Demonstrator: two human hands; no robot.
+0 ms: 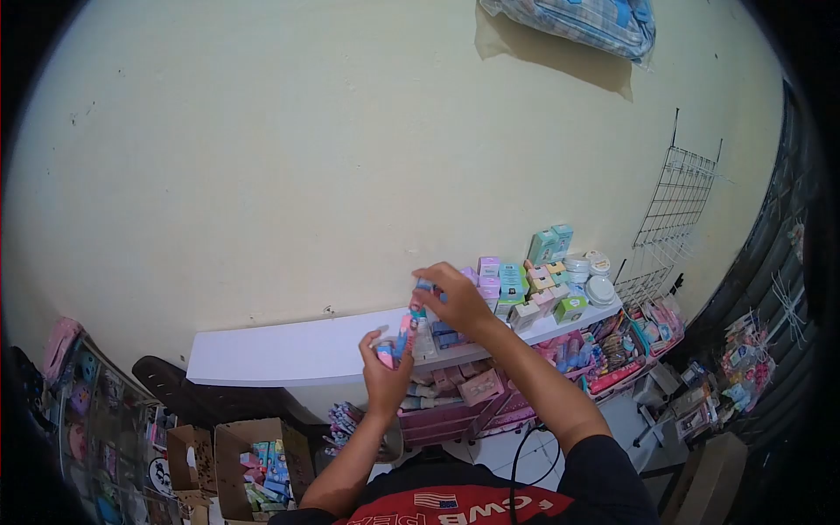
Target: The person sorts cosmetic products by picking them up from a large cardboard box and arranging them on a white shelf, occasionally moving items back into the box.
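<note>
My left hand (385,382) is wrapped round several small pink-and-blue packages (404,337) above the front edge of the white shelf (280,354). Close by, above and to the right, my right hand (459,299) has its fingers closed on a small blue-and-pink package (423,286). Its exact kind is too small to tell, and my fingers cover part of it. Just under the right hand, clear and blue packages stand on the shelf, partly hidden by that hand.
Small cosmetic boxes (512,280) and round white jars (598,290) stand on the shelf's right part. Below are pink baskets (437,426) of goods. A cardboard box (232,472) with colourful packages sits at lower left. A wire grid (678,197) hangs at right.
</note>
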